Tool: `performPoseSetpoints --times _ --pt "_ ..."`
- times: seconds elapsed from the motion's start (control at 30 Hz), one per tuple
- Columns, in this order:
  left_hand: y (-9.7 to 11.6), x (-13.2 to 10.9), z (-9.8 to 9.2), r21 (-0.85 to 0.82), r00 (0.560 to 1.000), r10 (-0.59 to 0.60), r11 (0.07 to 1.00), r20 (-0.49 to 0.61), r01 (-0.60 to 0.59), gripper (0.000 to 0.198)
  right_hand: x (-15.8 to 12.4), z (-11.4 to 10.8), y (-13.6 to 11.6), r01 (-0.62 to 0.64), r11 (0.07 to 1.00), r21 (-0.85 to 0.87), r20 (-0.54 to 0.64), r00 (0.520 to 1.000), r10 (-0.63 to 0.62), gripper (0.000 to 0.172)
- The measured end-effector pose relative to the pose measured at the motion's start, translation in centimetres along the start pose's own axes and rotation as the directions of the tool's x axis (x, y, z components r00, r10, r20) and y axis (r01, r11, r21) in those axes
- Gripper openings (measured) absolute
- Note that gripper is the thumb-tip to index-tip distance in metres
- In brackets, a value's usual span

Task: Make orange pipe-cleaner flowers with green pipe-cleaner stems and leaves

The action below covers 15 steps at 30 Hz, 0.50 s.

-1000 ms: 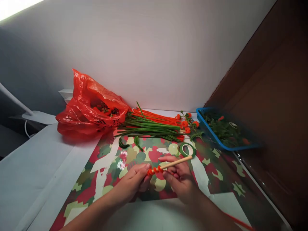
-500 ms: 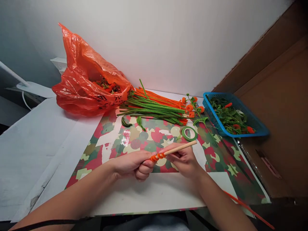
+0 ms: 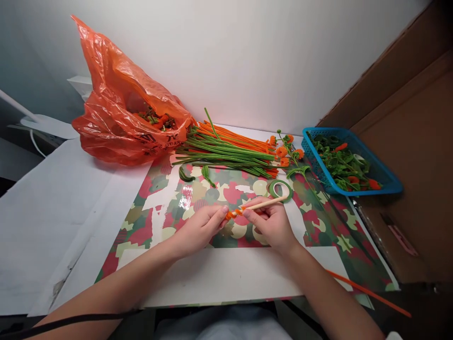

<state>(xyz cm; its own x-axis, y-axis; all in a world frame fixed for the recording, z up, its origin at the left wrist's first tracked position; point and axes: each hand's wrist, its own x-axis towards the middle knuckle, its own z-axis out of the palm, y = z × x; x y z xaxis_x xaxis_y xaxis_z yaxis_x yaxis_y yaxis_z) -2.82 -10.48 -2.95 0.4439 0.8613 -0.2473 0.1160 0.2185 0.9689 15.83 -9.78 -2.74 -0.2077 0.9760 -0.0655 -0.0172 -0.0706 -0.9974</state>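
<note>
Over the middle of the table, a thin wooden stick [image 3: 268, 203] slants up to the right, with an orange pipe cleaner [image 3: 234, 214] coiled round its left part. My left hand [image 3: 205, 226] is closed at the coil's left end, thumb on top. From the right, my right hand [image 3: 274, 225] pinches the pipe cleaner against the stick with thumb and fingers. The stick's bare end sticks out past my right hand, in front of a roll of green tape [image 3: 290, 191]. My palms and curled fingers hide part of the coil.
Green pipe cleaners [image 3: 226, 153] and orange ones lie in a bundle behind my hands. An orange plastic bag [image 3: 123, 118] stands back left; a blue basket [image 3: 329, 182] of green and orange pieces stands right. Orange flower stems [image 3: 282, 152] lie between. A pink cutter [image 3: 401, 236] lies far right.
Both hands have moved up and away from me with the stick. My left fist has turned, so its thumb now lies on top. The coil looks more loosely spaced.
</note>
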Motion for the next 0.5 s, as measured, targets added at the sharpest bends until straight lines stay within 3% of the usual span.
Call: performPoseSetpoints --times 0.2,0.4,0.5 --pt "-0.1 0.1 0.0 -0.258 0.973 -0.071 0.958 0.220 0.128 0.051 -0.3 1.0 0.9 -0.068 0.996 0.053 0.133 0.989 0.061 0.024" --pt "-0.7 0.2 -0.3 -0.285 0.959 -0.116 0.940 0.258 0.190 0.048 -0.1 1.6 1.7 -0.075 0.991 0.115 0.150 0.987 0.057 0.027" --pt "-0.7 0.1 -0.2 -0.210 0.973 -0.084 0.969 0.215 0.130 0.046 0.1 1.3 1.7 -0.099 0.991 0.094 0.138 0.987 0.086 0.027"
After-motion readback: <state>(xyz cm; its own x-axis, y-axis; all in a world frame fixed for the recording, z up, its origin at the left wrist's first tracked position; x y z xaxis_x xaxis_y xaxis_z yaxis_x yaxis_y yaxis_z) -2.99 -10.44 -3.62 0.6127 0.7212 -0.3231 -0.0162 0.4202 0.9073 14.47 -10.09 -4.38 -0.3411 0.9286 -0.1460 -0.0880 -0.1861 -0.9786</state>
